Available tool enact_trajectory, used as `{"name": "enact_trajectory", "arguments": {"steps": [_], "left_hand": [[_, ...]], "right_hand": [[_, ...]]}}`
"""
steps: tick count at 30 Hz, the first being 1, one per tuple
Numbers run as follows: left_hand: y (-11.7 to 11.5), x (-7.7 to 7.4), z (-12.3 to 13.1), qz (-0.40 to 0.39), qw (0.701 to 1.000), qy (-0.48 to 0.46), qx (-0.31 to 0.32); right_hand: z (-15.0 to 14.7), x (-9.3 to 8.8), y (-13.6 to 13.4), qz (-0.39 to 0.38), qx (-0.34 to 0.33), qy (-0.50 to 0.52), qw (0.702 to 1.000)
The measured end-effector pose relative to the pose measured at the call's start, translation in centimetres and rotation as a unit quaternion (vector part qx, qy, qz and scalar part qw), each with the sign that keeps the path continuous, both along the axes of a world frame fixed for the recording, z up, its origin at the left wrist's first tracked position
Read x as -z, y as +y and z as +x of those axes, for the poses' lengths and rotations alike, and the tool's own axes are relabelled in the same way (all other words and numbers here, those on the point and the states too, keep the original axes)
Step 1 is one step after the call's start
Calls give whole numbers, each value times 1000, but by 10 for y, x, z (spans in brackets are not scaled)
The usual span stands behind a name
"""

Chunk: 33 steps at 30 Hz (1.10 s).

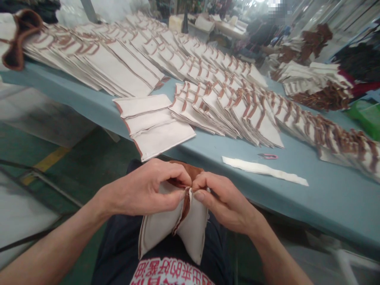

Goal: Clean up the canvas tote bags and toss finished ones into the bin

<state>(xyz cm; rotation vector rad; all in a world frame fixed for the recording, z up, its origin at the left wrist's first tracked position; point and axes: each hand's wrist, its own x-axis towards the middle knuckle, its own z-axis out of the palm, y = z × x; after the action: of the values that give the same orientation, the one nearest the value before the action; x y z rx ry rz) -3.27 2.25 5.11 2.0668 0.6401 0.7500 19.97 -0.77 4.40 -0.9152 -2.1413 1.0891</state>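
1. Your left hand and right hand are close together, their tips almost touching. Each one pinches the far end of the same seam with finger and thumb.
2. On the left, a big row of cream pieces with brown edges leans along the blue table.
3. Just right and nearer, one flat piece lies by itself at the near table edge.
4. Nearer to you, the cloth piece you hold is over your lap. Its two cream sides hang down like wings. I think you are at the seam step, working the edge with your fingertips.
5. My guess is that the next move calls for small, gentle pinches from both sides, so the folds don't slip apart.
6. On the right, a white strip lies on the table, with pink snips just beyond it. Farther back is another row of brown-edged bundles.
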Motion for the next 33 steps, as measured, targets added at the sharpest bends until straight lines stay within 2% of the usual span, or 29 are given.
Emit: {"name": "enact_trajectory", "arguments": {"steps": [2, 8, 16, 23, 29, 31, 33], "left_hand": [[0, 0, -1, -3, 1000, 4, -2], [1, 2, -7, -2, 1000, 18, 1], [-5, 2, -20, 55, 995, 81, -2], [-6, -6, -20, 159, 977, 143, -3], [-8, -9, -10, 330, 922, 202, -16], [-8, -7, -8, 354, 913, 202, -30], [-6, -3, -8, 346, 919, 185, -50]], "right_hand": [[-3, 1, 0, -6, 11, -4, 1000], [-13, 11, -3, 62, 65, -53, 995], [-10, 16, -1, 14, 25, 9, 1000], [-13, 10, -1, 28, 30, 10, 999], [-15, 13, -3, 19, 59, -15, 998], [-16, 14, -4, 14, 68, -18, 997], [-18, 15, -5, 16, 71, -17, 997]]}}
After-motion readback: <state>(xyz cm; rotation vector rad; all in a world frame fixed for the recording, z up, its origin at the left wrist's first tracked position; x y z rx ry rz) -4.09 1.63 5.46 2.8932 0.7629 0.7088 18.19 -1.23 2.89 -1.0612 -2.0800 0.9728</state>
